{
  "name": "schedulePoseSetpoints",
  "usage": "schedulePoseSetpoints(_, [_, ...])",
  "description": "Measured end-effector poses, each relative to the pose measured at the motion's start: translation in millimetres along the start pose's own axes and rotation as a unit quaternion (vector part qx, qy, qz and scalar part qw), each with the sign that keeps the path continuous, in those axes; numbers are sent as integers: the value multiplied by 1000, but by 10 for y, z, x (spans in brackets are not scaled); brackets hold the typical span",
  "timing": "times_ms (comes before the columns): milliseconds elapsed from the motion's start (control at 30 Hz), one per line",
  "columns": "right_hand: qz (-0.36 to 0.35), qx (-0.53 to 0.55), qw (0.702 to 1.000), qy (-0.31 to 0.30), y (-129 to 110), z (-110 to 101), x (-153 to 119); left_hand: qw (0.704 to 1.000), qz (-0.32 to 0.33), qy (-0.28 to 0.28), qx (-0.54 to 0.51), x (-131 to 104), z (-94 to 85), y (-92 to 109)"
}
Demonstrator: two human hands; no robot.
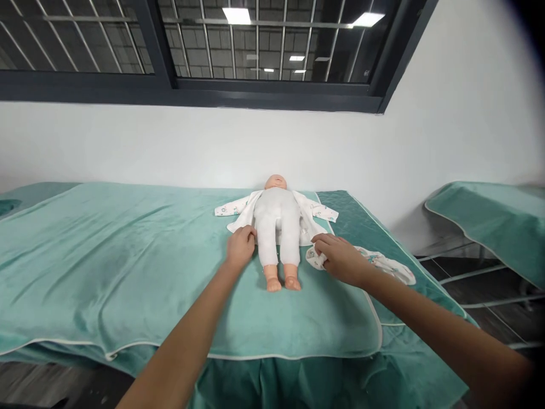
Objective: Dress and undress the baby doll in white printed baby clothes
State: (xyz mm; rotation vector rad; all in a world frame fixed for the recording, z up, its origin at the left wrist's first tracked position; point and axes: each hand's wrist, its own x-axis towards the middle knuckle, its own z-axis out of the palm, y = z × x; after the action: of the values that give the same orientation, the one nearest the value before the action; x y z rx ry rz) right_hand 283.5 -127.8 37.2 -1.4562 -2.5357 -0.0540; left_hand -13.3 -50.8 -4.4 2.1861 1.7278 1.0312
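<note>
A baby doll (279,218) lies on its back, its head toward the wall and its bare feet toward me. Beneath it a white printed baby shirt (326,213) is spread open, sleeves out to both sides. My left hand (241,247) is closed at the shirt's lower left edge, beside the doll's leg; its fingertips are partly hidden. To the right of the doll, my right hand (343,261) curls its fingers over one end of crumpled white printed baby pants (392,267). The rest of the pants trails out to the right behind that hand.
A light green cover (140,272) with pale piping lies over a darker green sheet (419,352) on the bed. Behind it are a white wall (170,145) and a barred window. Another green-covered bed (494,218) stands at the right, across a gap.
</note>
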Motion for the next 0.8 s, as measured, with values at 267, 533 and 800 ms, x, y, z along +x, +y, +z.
schedulePoseSetpoints(267, [-20, 213, 968, 130, -433, -1002, 252, 932, 122, -155, -303, -166, -775, 1049])
schedulePoseSetpoints(533, [-47, 407, 907, 102, -917, -2160, 321, 906, 91, -93, -402, -217, -1781, 1605])
schedulePoseSetpoints(800, [-47, 497, 866, 18, -851, -2336, 276, 884, 50, -82, -458, -124, -2330, 1669])
